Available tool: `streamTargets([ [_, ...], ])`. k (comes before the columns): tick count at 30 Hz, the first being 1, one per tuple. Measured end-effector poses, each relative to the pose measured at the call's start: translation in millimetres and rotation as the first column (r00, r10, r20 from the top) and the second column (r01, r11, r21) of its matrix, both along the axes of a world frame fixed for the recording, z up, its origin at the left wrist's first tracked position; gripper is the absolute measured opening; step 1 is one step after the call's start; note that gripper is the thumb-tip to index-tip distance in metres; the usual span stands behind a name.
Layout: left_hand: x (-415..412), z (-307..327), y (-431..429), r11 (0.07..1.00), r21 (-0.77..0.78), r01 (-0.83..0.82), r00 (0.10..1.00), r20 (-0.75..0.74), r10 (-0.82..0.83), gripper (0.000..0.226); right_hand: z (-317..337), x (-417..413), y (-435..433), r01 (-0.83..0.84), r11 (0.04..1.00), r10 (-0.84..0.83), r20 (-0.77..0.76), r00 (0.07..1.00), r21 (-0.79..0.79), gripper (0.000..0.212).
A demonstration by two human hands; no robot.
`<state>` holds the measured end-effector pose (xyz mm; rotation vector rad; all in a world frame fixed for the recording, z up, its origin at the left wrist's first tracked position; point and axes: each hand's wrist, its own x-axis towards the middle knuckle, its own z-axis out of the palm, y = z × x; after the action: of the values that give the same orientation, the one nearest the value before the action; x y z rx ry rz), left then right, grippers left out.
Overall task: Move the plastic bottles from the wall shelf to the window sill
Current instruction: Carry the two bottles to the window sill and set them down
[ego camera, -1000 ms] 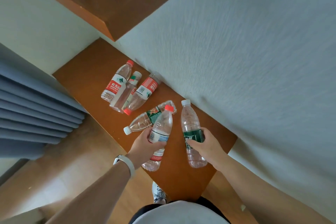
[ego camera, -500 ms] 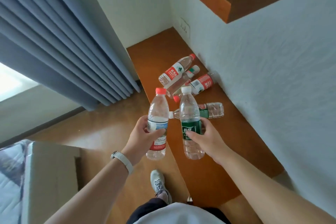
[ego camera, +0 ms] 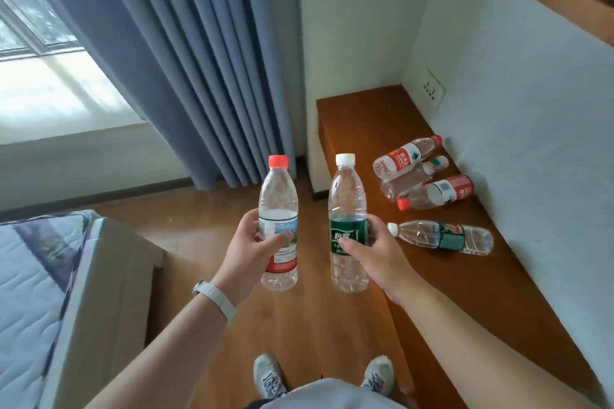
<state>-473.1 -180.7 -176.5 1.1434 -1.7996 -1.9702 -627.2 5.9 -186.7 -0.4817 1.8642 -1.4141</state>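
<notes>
Window sill (ego camera: pixel 66 116) upper left, sunlit, beside blue curtain (ego camera: pixel 186 60); bed (ego camera: pixel 23 276) lower left. Centre: left hand (ego camera: pixel 246 256) grips red-capped bottle (ego camera: pixel 278 196), right hand (ego camera: pixel 378 256) grips green-label bottle (ego camera: pixel 347 192), both upright above wood floor (ego camera: pixel 299 325), probably for carrying to the sill. Right: four bottles (ego camera: pixel 435 191) lie on wall shelf (ego camera: pixel 358 123).

Wooden shelf (ego camera: pixel 362 123): four plastic bottles (ego camera: pixel 432 191) lying sideways.

Bright window (ego camera: pixel 36 26) daylight from left, edges warped
</notes>
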Motion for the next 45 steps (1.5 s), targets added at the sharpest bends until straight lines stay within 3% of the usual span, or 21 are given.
streamTargets([
  [4,52.9,9.9,-56.8,0.998,-0.013,-0.058,0.997,-0.056,0.057,0.057,18.6,40.5,-68.3,-0.045,0.998,0.044,-0.037,0.998,-0.032,0.037],
  [11,147.4,31.5,-144.6,0.974,-0.059,-0.217,0.965,-0.160,0.206,0.057,44.1,108.7,-176.4,-0.136,0.981,0.131,-0.047,0.990,-0.141,0.039],
  [17,197.9,47.5,-173.2,0.937,-0.115,-0.330,0.926,-0.231,0.298,0.054,59.6,141.7,-229.7,-0.257,0.952,0.252,-0.050,0.966,-0.169,0.052],
  [22,229.1,49.4,-193.3,0.908,-0.119,-0.402,0.897,-0.248,0.365,0.060,66.7,159.2,-277.4,-0.341,0.921,0.334,-0.070,0.940,-0.190,0.044],
  [25,240.4,48.9,-205.9,0.888,-0.129,-0.441,0.883,-0.237,0.405,0.063,66.1,166.8,-305.7,-0.378,0.905,0.374,-0.057,0.925,-0.193,0.053],
  [31,229.8,44.9,-237.2,0.847,-0.133,-0.516,0.849,-0.215,0.483,0.054,54.1,155.0,-360.4,-0.450,0.875,0.453,-0.028,0.891,-0.176,0.062],
  [38,169.9,61.3,-305.3,0.822,-0.147,-0.550,0.829,-0.215,0.516,0.071,52.1,90.2,-427.4,-0.462,0.865,0.464,-0.037,0.885,-0.193,0.049],
  [45,107.0,79.4,-366.2,0.799,-0.165,-0.578,0.810,-0.234,0.538,0.060,55.3,23.8,-495.6,-0.514,0.831,0.518,-0.039,0.855,-0.212,0.046],
])
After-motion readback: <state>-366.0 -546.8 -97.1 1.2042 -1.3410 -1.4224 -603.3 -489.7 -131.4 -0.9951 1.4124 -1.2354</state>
